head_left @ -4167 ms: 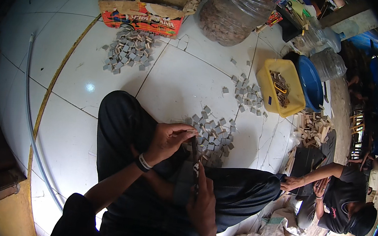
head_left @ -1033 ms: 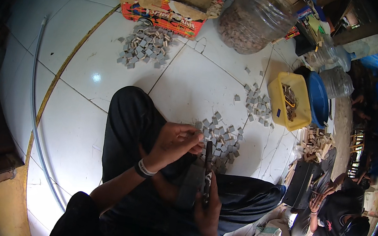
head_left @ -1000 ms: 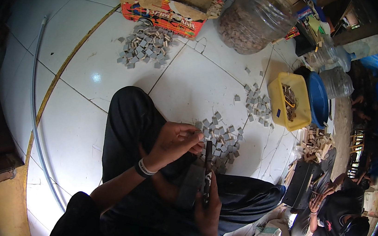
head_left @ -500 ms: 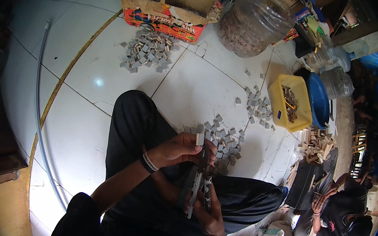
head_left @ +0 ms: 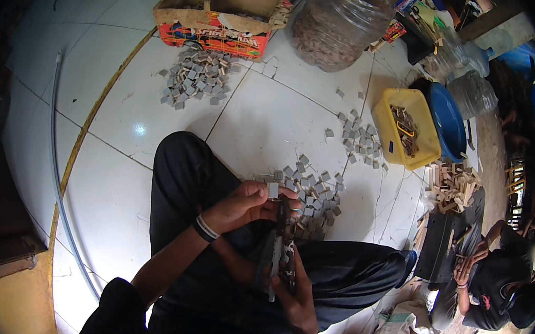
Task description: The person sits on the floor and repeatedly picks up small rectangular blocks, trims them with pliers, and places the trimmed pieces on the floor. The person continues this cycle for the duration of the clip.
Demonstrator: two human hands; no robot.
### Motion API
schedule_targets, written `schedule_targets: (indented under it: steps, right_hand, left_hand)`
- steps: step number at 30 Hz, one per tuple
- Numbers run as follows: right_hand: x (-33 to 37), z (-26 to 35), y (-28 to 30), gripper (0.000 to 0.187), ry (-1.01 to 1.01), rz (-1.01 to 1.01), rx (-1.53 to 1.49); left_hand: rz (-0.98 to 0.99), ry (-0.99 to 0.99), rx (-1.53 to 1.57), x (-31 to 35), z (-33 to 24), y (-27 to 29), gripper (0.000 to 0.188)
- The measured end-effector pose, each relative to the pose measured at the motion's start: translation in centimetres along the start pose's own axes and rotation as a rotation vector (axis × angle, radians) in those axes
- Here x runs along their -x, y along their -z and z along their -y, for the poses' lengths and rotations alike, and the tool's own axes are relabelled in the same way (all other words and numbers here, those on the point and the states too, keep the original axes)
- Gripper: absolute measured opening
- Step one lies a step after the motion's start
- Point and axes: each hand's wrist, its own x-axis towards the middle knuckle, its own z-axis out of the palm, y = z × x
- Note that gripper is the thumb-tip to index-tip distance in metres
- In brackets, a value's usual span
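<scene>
My left hand (head_left: 240, 209) pinches a small square block with a grey face (head_left: 273, 190) between thumb and fingers. Just beside it is the dark head of a plier-like hand tool (head_left: 284, 256) with worn silver and dark handles. My right hand (head_left: 295, 297) wraps round those handles from below, and they lie close together. Whether the tool's head touches the block, I cannot tell. Beyond both hands, a loose pile of similar grey-faced blocks (head_left: 322, 196) lies on the white tiles.
More blocks form a pile (head_left: 196, 78) before a cardboard box (head_left: 213, 39) and a scatter (head_left: 360, 138) near a yellow tub (head_left: 384, 124). A blue basin (head_left: 450, 125) and a large clear plastic container (head_left: 336, 26) stand behind. At the right sits another person (head_left: 499, 279) near wood pieces.
The block in my left hand has turned so its grey face shows. The tool's handles, apart before, are now closer together in my right hand. The whole view has shifted slightly.
</scene>
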Motion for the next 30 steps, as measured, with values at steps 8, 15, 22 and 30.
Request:
schedule_targets:
  steps: [8, 15, 22, 30]
  right_hand:
    - [0.3, -1.1, 0.4, 0.075, 0.01, -0.025, -0.012]
    - [0.2, -1.7, 0.7, 0.075, 0.007, -0.024, -0.031]
    - [0.1, -1.5, 0.6, 0.075, -0.008, -0.023, -0.029]
    - [0.0, -1.2, 0.4, 0.076, -0.019, -0.023, 0.005]
  left_hand:
    - [-0.012, -0.021, -0.027, -0.3, 0.6, 0.5, 0.066]
    - [-0.032, -0.003, 0.006, -0.3, 0.2, 0.0, 0.076]
    - [-0.045, -0.006, 0.033, -0.3, 0.2, 0.0, 0.077]
    - [-0.112, -0.01, 0.052, -0.1, 0.5, -0.1, 0.079]
